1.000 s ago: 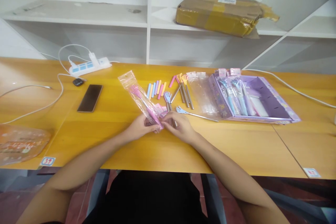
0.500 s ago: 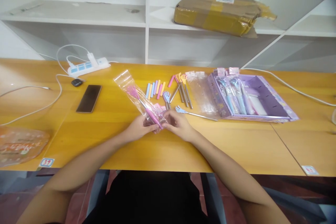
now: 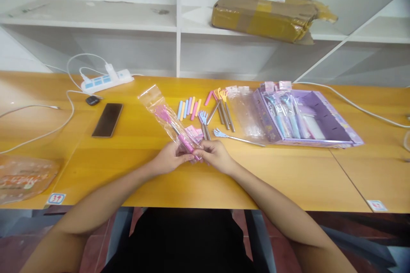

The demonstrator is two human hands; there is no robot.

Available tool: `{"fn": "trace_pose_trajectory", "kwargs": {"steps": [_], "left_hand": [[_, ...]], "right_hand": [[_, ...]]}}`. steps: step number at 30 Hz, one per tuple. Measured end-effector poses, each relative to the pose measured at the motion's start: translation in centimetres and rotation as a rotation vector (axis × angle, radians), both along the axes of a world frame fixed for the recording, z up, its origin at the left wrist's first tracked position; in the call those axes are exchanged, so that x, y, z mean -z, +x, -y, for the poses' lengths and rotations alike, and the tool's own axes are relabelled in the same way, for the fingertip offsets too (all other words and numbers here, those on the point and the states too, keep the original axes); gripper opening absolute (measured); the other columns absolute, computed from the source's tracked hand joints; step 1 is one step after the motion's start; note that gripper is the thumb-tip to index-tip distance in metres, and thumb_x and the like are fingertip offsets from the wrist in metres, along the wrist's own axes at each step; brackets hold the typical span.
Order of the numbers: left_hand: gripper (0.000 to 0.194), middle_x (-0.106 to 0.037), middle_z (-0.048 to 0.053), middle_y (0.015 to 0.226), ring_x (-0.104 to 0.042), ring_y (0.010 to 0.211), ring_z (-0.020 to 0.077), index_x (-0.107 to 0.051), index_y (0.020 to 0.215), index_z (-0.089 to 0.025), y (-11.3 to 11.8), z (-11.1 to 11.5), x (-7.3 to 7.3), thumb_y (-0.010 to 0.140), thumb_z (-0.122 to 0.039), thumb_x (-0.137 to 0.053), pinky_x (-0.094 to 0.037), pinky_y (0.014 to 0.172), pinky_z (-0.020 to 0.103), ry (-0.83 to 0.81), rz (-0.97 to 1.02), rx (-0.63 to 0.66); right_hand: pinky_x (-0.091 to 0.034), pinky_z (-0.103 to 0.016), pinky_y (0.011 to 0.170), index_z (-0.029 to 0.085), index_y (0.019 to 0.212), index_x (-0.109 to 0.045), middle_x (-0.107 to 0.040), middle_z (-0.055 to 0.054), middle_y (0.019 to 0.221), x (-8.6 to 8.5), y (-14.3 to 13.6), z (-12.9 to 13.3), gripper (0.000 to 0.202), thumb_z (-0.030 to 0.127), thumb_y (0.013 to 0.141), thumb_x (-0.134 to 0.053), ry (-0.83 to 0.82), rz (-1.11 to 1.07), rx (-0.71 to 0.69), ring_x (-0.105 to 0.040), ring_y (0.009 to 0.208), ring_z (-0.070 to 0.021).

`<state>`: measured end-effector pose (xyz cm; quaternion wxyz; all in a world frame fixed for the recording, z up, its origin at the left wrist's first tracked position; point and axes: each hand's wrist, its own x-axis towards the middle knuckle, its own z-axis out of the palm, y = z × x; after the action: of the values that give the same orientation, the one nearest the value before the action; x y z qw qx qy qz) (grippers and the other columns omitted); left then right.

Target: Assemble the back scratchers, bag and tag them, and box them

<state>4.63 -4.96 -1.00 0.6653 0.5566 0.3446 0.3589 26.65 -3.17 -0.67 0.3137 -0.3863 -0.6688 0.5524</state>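
A pink back scratcher [image 3: 185, 140] with a metal rod lies inside a clear plastic bag [image 3: 150, 97], its claw end pointing away and to the left. My left hand [image 3: 170, 158] is closed around the bag near the handle end. From the other side, my right hand [image 3: 216, 155] pinches the bag at the bottom of the handle. A pink card [image 3: 194, 132] shows beside the handle. Just beyond my right hand lie a blue back scratcher head [image 3: 203, 117] and another blue back scratcher [image 3: 238, 138] with a bare metal rod.
Several coloured handles [image 3: 188, 108] and yellow-headed scratchers [image 3: 225, 108] lie beyond my hands. Clear bags [image 3: 246, 113] sit beside a purple box [image 3: 339, 121] holding bagged scratchers. At left are a phone [image 3: 108, 120] and a power strip [image 3: 109, 81]; a taped carton [image 3: 262, 15] rests on the shelf.
My right hand has shifted slightly left and down, its fingers closer in on the handle end of the bagged back scratcher. My left hand has hardly moved.
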Motion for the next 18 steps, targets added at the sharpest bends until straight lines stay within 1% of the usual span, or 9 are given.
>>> {"fn": "trace_pose_trajectory", "kwargs": {"steps": [3,8,10,13,16,18], "left_hand": [[0.038,-0.078,0.008,0.098,-0.076,0.092,0.0226,-0.067,0.105,-0.016,-0.1,0.1,-0.2,0.088,-0.045,-0.085,-0.06,0.09,0.039,0.022,-0.048,-0.007],[0.037,-0.078,0.011,0.105,-0.075,0.1,0.0252,-0.067,0.108,-0.015,-0.4,0.1,-0.5,0.093,-0.046,-0.08,-0.06,0.094,0.042,0.056,-0.1,0.005],[0.037,-0.077,0.011,0.105,-0.075,0.098,0.0246,-0.066,0.11,-0.016,-0.4,0.1,-0.5,0.093,-0.046,-0.079,-0.06,0.093,0.042,0.066,-0.09,0.016],[0.035,-0.075,0.009,0.1,-0.074,0.093,0.0223,-0.065,0.109,-0.017,-0.4,0.0,-0.7,0.094,-0.046,-0.078,-0.059,0.09,0.04,0.079,-0.035,0.047],[0.034,-0.074,0.009,0.099,-0.072,0.091,0.0212,-0.064,0.107,-0.017,-0.7,-0.3,-1.1,0.097,-0.048,-0.074,-0.059,0.089,0.039,0.07,-0.012,0.098],[0.032,-0.073,0.009,0.101,-0.071,0.089,0.0207,-0.064,0.108,-0.018,-1.0,-0.3,-1.5,0.098,-0.047,-0.073,-0.058,0.088,0.039,0.038,-0.015,0.17]], "right_hand": [[-0.038,-0.021,0.042,0.019,0.069,-0.061,-0.066,0.001,0.058,-0.2,-0.2,0.2,0.056,0.07,0.09,-0.072,-0.018,-0.013,0.016,-0.051,0.041,-0.0091],[-0.039,-0.021,0.041,0.02,0.069,-0.06,-0.064,0.002,0.056,-0.4,-0.3,0.4,0.056,0.068,0.097,-0.065,0.012,-0.019,0.025,-0.053,0.04,-0.0094],[-0.04,-0.021,0.041,0.02,0.071,-0.06,-0.065,0.002,0.057,-0.5,-0.3,0.6,0.055,0.067,0.099,-0.062,0.019,-0.028,0.017,-0.053,0.04,-0.0094],[-0.041,-0.021,0.041,0.02,0.076,-0.062,-0.068,0.001,0.061,-0.4,-0.4,0.9,0.054,0.067,0.103,-0.056,0.017,-0.043,0.001,-0.052,0.039,-0.009],[-0.042,-0.022,0.039,0.019,0.081,-0.063,-0.067,0.0,0.062,-0.1,-0.3,0.7,0.057,0.069,0.105,-0.05,-0.07,-0.068,-0.034,-0.052,0.039,-0.0095],[-0.04,-0.022,0.039,0.019,0.086,-0.064,-0.064,0.001,0.061,0.2,0.0,0.2,0.059,0.073,0.104,-0.048,-0.128,-0.112,-0.025,-0.052,0.04,-0.0099]]}}
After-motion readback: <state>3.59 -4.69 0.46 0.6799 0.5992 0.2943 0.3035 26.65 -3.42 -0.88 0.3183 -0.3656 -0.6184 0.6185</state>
